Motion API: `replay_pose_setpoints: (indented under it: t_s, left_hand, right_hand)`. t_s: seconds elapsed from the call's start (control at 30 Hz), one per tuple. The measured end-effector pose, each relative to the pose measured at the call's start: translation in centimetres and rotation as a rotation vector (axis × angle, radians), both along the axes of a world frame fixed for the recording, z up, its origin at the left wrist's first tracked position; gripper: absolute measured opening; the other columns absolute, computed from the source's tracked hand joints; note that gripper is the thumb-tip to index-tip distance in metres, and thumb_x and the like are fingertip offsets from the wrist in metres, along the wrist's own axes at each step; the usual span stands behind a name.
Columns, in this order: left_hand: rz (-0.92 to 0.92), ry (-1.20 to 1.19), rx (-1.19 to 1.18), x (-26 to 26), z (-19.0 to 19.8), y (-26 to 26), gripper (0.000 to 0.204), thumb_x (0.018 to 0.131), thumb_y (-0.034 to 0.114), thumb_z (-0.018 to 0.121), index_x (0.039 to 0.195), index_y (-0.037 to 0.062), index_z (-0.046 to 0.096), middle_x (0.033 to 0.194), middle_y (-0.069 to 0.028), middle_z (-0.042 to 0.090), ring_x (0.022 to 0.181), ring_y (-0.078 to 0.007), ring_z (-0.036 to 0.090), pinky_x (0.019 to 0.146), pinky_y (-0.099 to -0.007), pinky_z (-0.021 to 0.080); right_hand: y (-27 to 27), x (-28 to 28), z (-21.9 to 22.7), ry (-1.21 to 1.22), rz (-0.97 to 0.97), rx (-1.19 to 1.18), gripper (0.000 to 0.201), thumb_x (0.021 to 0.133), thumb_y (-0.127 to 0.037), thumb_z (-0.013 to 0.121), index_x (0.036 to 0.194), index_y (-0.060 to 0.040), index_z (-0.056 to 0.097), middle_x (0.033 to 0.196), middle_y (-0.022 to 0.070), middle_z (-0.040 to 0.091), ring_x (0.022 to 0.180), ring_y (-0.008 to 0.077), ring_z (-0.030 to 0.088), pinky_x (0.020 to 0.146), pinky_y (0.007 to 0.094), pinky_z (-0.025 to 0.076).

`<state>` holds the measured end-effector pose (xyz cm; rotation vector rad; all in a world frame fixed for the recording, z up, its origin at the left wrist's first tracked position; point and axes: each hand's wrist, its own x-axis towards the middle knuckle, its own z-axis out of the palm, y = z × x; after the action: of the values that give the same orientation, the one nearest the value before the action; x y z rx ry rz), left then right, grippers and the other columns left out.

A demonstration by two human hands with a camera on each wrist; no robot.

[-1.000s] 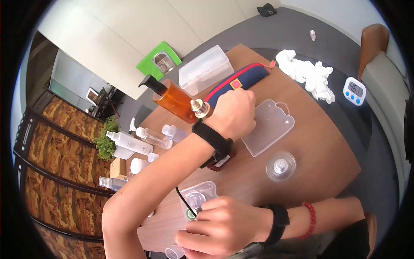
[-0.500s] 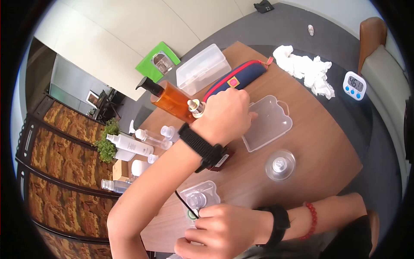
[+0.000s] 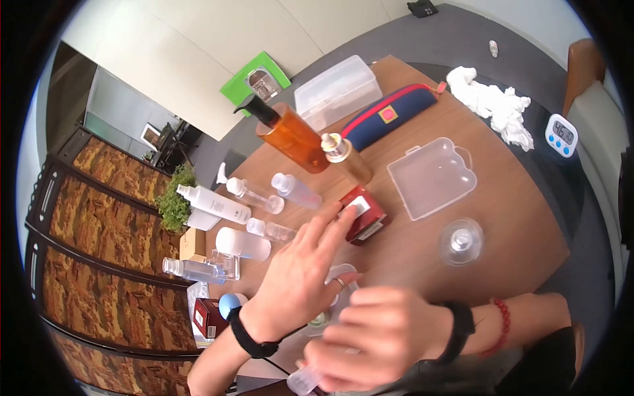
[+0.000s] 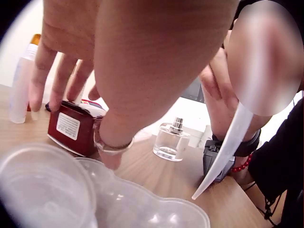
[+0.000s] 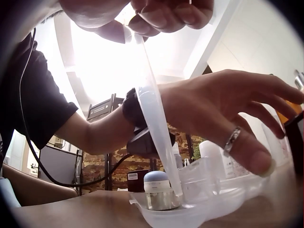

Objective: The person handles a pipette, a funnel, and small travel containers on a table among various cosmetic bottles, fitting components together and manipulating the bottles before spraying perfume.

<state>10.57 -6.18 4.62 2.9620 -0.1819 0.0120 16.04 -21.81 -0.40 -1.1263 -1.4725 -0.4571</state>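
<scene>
My left hand [image 3: 290, 280], ringed on one digit, is spread with straight fingers; its fingertips overlap the dark red box [image 3: 365, 216] in the head view. Beneath it, partly hidden, lies a clear plastic case half [image 5: 209, 211]. That case half holds a clear cup [image 4: 47, 185] and a small greenish glass jar [image 5: 162, 198]. Blurred in the head view, my right hand [image 3: 373, 336] has curled fingers pinching a long translucent tapered plastic piece [image 5: 154, 111]. Its narrow end points down beside the jar; I cannot tell exactly what it is. A gold pump bottle [image 3: 350, 162] stands beyond the red box.
A frosted case half with a handle [image 3: 432, 181] and a clear glass spray bottle [image 3: 460, 242] are at right. Behind stand an amber pump bottle [image 3: 294, 138], a navy pouch [image 3: 393, 115] and a clear box [image 3: 337, 92]. Several pale bottles, including a white spray bottle [image 3: 218, 204], line the left.
My left hand has come back from beside the gold bottle toward my right hand, its fingers now spread. The bottle and red box are more visible. The view has shifted slightly.
</scene>
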Motion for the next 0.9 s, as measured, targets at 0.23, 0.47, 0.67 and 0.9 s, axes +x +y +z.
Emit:
replay_pose_setpoints:
  t_s: [0.23,0.47,0.67,0.9]
  left_hand:
    - [0.098,-0.058,-0.066,-6.2,2.0,2.3,0.071,0.080,0.019,0.082,0.143,0.0042,0.052,0.149,-0.0216,0.047,0.129,-0.0404,0.053,0.101,-0.0451,0.050]
    - [0.450,-0.325,-0.843,-12.4,-2.7,5.7,0.035,0.077,-0.001,0.082,0.110,0.0016,0.074,0.111,-0.0130,0.070,0.102,-0.0256,0.066,0.090,-0.0359,0.053]
    - [0.408,-0.611,-0.445,-13.7,-5.4,6.7,0.025,0.080,-0.002,0.078,0.104,0.0022,0.073,0.073,-0.0045,0.058,0.063,-0.0131,0.052,0.055,-0.0270,0.042]
    - [0.708,-0.233,-1.061,-13.3,-5.9,5.8,0.017,0.086,-0.003,0.074,0.101,0.0013,0.067,0.057,0.0114,0.034,0.053,0.0005,0.023,0.052,-0.0199,0.019]
  right_hand:
    - [0.0,1.4,0.8,0.432,-0.129,-0.074,0.012,0.083,-0.014,0.072,0.087,-0.0045,0.066,0.074,0.0044,0.067,0.053,0.0183,0.062,0.049,0.0286,0.046]
    - [0.0,2.1,0.2,0.738,-0.224,-0.126,0.031,0.100,-0.029,0.047,0.112,0.0003,0.049,0.087,0.0085,0.052,0.055,0.0082,0.046,0.044,0.0212,0.036]
    - [-2.3,3.5,-1.7,0.800,0.036,-0.289,0.030,0.098,-0.032,0.061,0.103,-0.0032,0.052,0.083,0.0058,0.053,0.058,0.0096,0.050,0.045,0.0224,0.040]
    - [-0.7,0.7,0.0,0.678,-0.314,-0.416,0.043,0.096,-0.042,0.065,0.102,-0.0015,0.053,0.080,0.0087,0.058,0.054,0.0124,0.057,0.043,0.0241,0.041]
